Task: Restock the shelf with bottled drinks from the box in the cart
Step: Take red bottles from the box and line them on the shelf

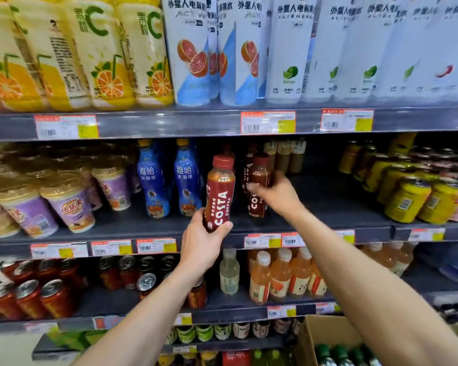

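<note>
My left hand (200,247) grips the base of a red Costa coffee bottle (219,192), held upright just in front of the middle shelf (315,207). My right hand (274,191) reaches onto that shelf and grips a second, darker Costa bottle (258,186) around its middle, and this bottle stands on the shelf board. More Costa bottles stand behind it. At the bottom right, a cardboard box (325,331) holds several green-capped bottles (341,353).
Blue coffee bottles (154,180) and purple milk-tea cups (69,204) stand left of the Costa spot; yellow cans (405,199) fill the right. Bare shelf board lies between the Costa bottles and the cans. Tall drink bottles sit on the shelf above, cans and juice below.
</note>
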The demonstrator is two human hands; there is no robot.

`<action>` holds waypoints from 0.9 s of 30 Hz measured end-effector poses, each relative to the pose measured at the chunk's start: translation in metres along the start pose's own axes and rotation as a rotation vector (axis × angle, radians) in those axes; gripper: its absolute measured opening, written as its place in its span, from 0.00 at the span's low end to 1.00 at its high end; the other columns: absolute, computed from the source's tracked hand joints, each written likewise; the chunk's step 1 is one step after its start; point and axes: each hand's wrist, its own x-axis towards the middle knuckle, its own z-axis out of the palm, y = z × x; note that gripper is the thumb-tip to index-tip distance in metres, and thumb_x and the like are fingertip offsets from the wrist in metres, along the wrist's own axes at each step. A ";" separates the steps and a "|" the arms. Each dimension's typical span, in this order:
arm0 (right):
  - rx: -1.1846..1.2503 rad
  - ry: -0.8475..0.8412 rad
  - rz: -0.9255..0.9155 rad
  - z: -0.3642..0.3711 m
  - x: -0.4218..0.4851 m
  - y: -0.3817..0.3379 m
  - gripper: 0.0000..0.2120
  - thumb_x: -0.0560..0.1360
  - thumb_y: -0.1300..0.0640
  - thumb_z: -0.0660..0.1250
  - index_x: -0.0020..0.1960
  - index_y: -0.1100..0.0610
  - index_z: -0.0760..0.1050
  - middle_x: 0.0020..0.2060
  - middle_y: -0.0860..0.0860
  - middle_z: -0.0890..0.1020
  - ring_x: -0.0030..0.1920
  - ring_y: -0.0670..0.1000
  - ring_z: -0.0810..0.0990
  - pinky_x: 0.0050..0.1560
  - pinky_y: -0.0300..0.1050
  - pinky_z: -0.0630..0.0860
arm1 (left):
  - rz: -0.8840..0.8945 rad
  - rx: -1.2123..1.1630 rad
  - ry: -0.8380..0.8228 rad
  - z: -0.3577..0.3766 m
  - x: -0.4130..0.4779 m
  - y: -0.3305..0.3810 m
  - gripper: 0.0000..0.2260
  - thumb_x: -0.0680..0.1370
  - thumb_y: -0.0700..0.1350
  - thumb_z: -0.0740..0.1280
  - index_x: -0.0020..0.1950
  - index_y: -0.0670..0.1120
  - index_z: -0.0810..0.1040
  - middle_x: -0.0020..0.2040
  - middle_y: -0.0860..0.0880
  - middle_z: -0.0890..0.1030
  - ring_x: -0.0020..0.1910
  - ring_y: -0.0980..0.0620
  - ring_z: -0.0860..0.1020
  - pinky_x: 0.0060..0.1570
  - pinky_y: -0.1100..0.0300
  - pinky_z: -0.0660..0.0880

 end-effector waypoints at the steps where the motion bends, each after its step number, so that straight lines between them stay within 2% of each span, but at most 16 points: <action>1: -0.090 -0.020 0.043 0.004 -0.008 0.012 0.31 0.65 0.43 0.81 0.61 0.54 0.74 0.52 0.47 0.83 0.54 0.49 0.82 0.53 0.44 0.76 | 0.011 0.016 0.002 0.001 0.002 0.000 0.27 0.71 0.60 0.74 0.67 0.54 0.72 0.54 0.58 0.80 0.54 0.56 0.78 0.54 0.54 0.76; 4: -0.352 -0.060 0.108 0.016 -0.018 0.036 0.36 0.64 0.40 0.80 0.62 0.58 0.70 0.57 0.54 0.81 0.58 0.57 0.80 0.57 0.52 0.77 | 0.045 0.078 0.001 0.004 0.009 0.000 0.28 0.72 0.61 0.72 0.69 0.55 0.70 0.55 0.59 0.79 0.54 0.57 0.76 0.52 0.57 0.72; 6: -0.417 -0.044 0.104 0.021 -0.014 0.038 0.36 0.66 0.40 0.78 0.63 0.58 0.70 0.59 0.56 0.80 0.60 0.60 0.79 0.58 0.55 0.77 | 0.054 0.107 0.000 0.006 0.013 -0.001 0.28 0.72 0.61 0.72 0.68 0.55 0.70 0.54 0.59 0.78 0.53 0.57 0.75 0.50 0.57 0.70; 10: -0.430 -0.066 0.107 0.026 0.001 0.036 0.31 0.69 0.41 0.75 0.64 0.54 0.71 0.59 0.54 0.82 0.60 0.59 0.79 0.58 0.53 0.77 | 0.049 0.155 -0.007 0.012 0.020 -0.006 0.27 0.73 0.61 0.72 0.68 0.54 0.70 0.53 0.58 0.77 0.55 0.53 0.76 0.50 0.56 0.71; 13: -0.408 -0.084 0.122 0.027 0.012 0.037 0.29 0.70 0.40 0.74 0.66 0.52 0.71 0.59 0.53 0.82 0.60 0.58 0.80 0.58 0.53 0.78 | 0.035 0.170 -0.019 0.015 0.022 -0.010 0.27 0.73 0.61 0.72 0.68 0.53 0.70 0.55 0.56 0.78 0.58 0.50 0.76 0.55 0.52 0.74; 16: -0.412 -0.094 0.134 0.028 0.018 0.038 0.28 0.71 0.40 0.72 0.66 0.51 0.70 0.58 0.52 0.82 0.58 0.57 0.80 0.57 0.54 0.78 | 0.024 0.168 -0.012 0.015 0.023 -0.011 0.28 0.72 0.61 0.73 0.67 0.53 0.69 0.52 0.58 0.77 0.56 0.52 0.77 0.51 0.55 0.73; 19: -0.421 -0.084 0.137 0.030 0.020 0.041 0.27 0.71 0.40 0.72 0.64 0.52 0.70 0.57 0.53 0.82 0.58 0.58 0.80 0.58 0.54 0.78 | 0.002 0.193 -0.007 0.013 0.026 -0.012 0.27 0.72 0.62 0.73 0.65 0.53 0.69 0.52 0.57 0.79 0.54 0.51 0.79 0.50 0.54 0.75; 23: -0.433 -0.085 0.175 0.028 0.018 0.041 0.31 0.70 0.40 0.74 0.65 0.55 0.70 0.60 0.56 0.80 0.63 0.59 0.76 0.60 0.53 0.76 | -0.024 0.247 -0.009 0.015 0.033 -0.008 0.26 0.72 0.61 0.73 0.63 0.52 0.69 0.53 0.53 0.80 0.54 0.48 0.79 0.52 0.51 0.77; 27: -0.585 -0.035 0.191 0.022 0.001 0.042 0.28 0.73 0.38 0.69 0.63 0.56 0.70 0.59 0.58 0.80 0.63 0.61 0.75 0.56 0.52 0.76 | -0.053 0.243 -0.031 0.025 0.045 0.001 0.22 0.72 0.59 0.74 0.57 0.52 0.68 0.51 0.52 0.80 0.52 0.47 0.79 0.50 0.51 0.77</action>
